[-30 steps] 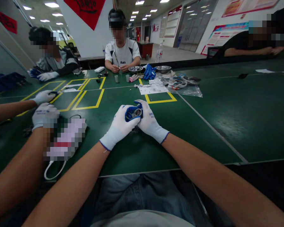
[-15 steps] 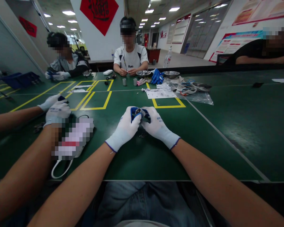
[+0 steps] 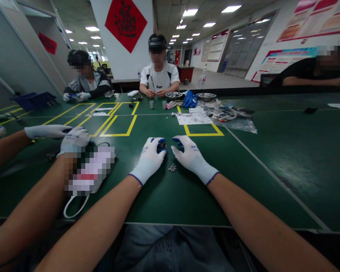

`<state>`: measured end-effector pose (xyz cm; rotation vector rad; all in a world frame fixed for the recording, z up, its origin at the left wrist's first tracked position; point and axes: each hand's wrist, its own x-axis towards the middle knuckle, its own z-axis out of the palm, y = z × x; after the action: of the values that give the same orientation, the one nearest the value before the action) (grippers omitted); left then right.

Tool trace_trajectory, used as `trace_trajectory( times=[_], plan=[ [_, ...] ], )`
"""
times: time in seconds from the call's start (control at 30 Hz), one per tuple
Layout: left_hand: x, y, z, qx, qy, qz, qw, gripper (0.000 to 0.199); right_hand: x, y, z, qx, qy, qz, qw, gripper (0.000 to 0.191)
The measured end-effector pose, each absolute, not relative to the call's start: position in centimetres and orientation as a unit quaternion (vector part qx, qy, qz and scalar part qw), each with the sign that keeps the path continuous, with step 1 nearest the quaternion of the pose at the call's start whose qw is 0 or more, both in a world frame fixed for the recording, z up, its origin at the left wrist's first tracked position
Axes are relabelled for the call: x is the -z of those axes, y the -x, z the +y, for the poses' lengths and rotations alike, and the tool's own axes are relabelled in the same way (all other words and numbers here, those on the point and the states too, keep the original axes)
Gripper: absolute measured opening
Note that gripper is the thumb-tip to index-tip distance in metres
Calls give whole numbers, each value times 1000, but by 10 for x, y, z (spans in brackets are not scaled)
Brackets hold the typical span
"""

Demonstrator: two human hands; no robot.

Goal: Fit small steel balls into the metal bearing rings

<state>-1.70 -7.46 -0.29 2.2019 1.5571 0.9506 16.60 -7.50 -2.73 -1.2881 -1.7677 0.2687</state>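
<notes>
My left hand (image 3: 152, 153), in a white glove with blue fingertips, is closed around a small grey metal cylinder (image 3: 163, 145) whose round end faces right. Much of the cylinder is hidden by the fingers. Just to the right, my right hand (image 3: 188, 151), gloved the same way, has its fingers curved and its thumb apart, with nothing visible between them. A gap separates the two hands. On the green table (image 3: 181, 200), between the wrists, lies a small cluster of metal rings or nuts (image 3: 172, 167); which of the two I cannot tell.
At left, a co-worker's gloved hands (image 3: 75, 139) are beside a blurred-out white device (image 3: 93, 168) with a cord loop. Two grey cups (image 3: 151, 104), metal bowls (image 3: 206, 97), blue gloves (image 3: 190, 99), papers (image 3: 194, 118) and a plastic bag (image 3: 243, 124) lie farther back. People sit opposite.
My right hand has come away from the cylinder and opened, leaving it in my left hand. The small metal pieces below now show more clearly. The whole view has shifted slightly.
</notes>
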Motion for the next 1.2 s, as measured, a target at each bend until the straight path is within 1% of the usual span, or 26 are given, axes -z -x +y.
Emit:
trace_trajectory(
  times=[0.1,0.2,0.37,0.47,0.63,0.7,0.83,1.07,1.2],
  plan=[
    [3,19,-73,-281,-768,562,125,37,20,-168,-78,-80,490,-717,490,23],
    [4,19,-72,-245,-778,571,94,36,16,-166,-81,-73,471,-718,507,23],
    [2,17,-73,-187,-800,570,16,38,20,-162,-81,-114,476,-726,483,32],
    [1,17,-75,-172,-811,559,1,40,23,-162,-77,-137,488,-718,476,32],
    [1,21,-73,-189,-807,559,31,44,25,-168,-68,-150,522,-669,508,24],
    [1,22,-73,-196,-804,561,41,43,26,-170,-66,-152,535,-655,511,22],
    [1,22,-73,-194,-802,562,46,40,29,-171,-64,-147,536,-663,502,20],
    [-2,19,-76,-194,-798,566,75,50,32,-172,-61,-134,537,-677,484,21],
    [-2,20,-76,-224,-780,574,106,45,34,-170,-62,-135,529,-696,467,22]
  ],
)
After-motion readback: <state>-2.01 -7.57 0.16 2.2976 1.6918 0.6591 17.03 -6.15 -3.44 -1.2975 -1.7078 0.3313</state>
